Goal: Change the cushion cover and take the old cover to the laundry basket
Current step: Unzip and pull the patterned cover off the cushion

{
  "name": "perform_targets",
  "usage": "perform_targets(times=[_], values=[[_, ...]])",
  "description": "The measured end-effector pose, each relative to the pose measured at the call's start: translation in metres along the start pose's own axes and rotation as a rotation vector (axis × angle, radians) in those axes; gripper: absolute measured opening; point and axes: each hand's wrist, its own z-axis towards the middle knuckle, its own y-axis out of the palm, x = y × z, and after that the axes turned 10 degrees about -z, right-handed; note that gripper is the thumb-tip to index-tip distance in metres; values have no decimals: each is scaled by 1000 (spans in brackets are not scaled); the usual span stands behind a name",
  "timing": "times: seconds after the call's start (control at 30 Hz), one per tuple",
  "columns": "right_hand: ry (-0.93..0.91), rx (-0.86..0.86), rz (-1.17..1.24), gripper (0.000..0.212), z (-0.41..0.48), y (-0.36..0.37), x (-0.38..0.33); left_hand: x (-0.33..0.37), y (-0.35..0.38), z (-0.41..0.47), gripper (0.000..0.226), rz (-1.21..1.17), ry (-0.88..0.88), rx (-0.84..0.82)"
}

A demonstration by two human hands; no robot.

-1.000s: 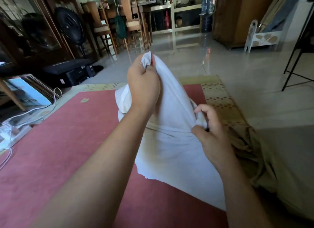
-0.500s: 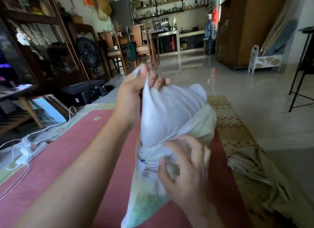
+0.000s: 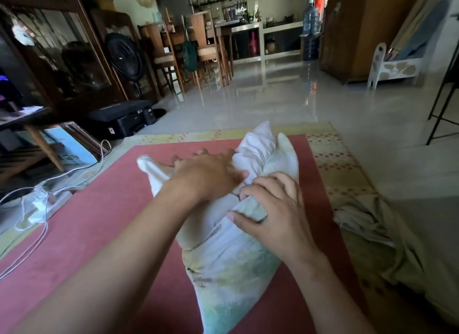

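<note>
A cushion (image 3: 285,154) lies on the red rug, partly inside a pale cushion cover (image 3: 236,284) with a faint green print. White fabric of the cover is bunched near the cushion's far end. My left hand (image 3: 206,177) lies palm down on the cushion beside that bunch, fingers spread and slightly blurred. On the nearer side, my right hand (image 3: 270,209) grips a fold of the cover, fingers curled and thumb pinching it. A crumpled olive-brown cloth (image 3: 372,234) lies on the rug's right edge.
The red rug (image 3: 99,221) has a yellow patterned border. White cables and a power strip (image 3: 42,202) lie at its left edge. A black printer (image 3: 124,117), a fan and dark cabinets stand at the left. Shiny tiled floor (image 3: 273,97) stretches ahead to chairs and a kitchen counter.
The cushion and cover have come down from mid-air onto the rug. My left hand let go of the cover's top corner and now lies flat. My right hand's fingers closed on the cover.
</note>
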Motion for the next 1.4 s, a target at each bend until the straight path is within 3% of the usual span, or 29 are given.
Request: perform_targets(times=[0.1,0.17,0.3,0.37,0.47,0.57,0.63,0.73,0.8,0.87,0.97,1.0,1.07,1.2,1.27,1.33,1.4], values=[[68,-11,-50,32,-3,-3,6,-7,18,10,43,25,123,170],[123,-83,-136,31,-8,-6,14,-24,20,19,33,-42,114,249],[225,-487,-40,26,-17,-7,28,-67,20,30,26,-135,-35,264],[154,-458,13,21,-18,-3,24,-77,23,28,31,-159,-21,257],[80,-272,25,13,-12,7,16,-76,25,26,34,-191,86,266],[141,-95,134,11,-9,17,23,-63,20,28,42,-465,148,245],[130,-74,134,10,-9,22,27,-48,19,32,45,-622,179,237],[126,-126,185,11,-8,23,24,-14,23,47,81,-460,207,144],[117,-208,191,27,-10,20,25,5,32,60,94,-249,181,114],[152,-375,153,37,-6,9,36,15,41,67,86,-204,198,137],[299,-687,217,37,-4,-14,57,18,45,67,72,-291,309,155],[310,-727,244,26,-5,-17,62,16,46,64,69,-304,330,156],[287,-646,273,24,-7,-20,63,12,47,58,65,-356,375,154],[348,-40,351,20,2,-20,74,-5,46,42,57,-645,531,106],[483,8,359,43,2,-19,82,-10,45,28,53,-712,669,80],[624,-35,533,66,-1,-15,82,-13,42,13,48,-752,766,24],[700,-80,729,74,-3,-17,76,-15,37,6,47,-726,803,-29]])
